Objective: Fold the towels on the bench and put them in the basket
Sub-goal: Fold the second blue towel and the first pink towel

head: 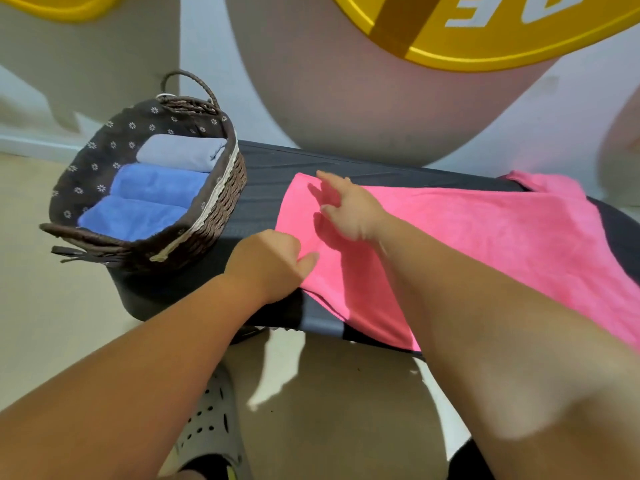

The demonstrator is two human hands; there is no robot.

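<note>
Left hand [270, 265] pinches towel [485, 237] at near edge on bench [270, 168]; right hand [349, 209] fingers spread over far corner; basket [221, 202] just left.

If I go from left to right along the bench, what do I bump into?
Basket → left hand → right hand → the rest of the pink towel, stretching off to the right.

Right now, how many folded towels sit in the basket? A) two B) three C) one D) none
B: the basket holds a grey towel, a middle blue towel and a near blue towel, all folded.
</note>
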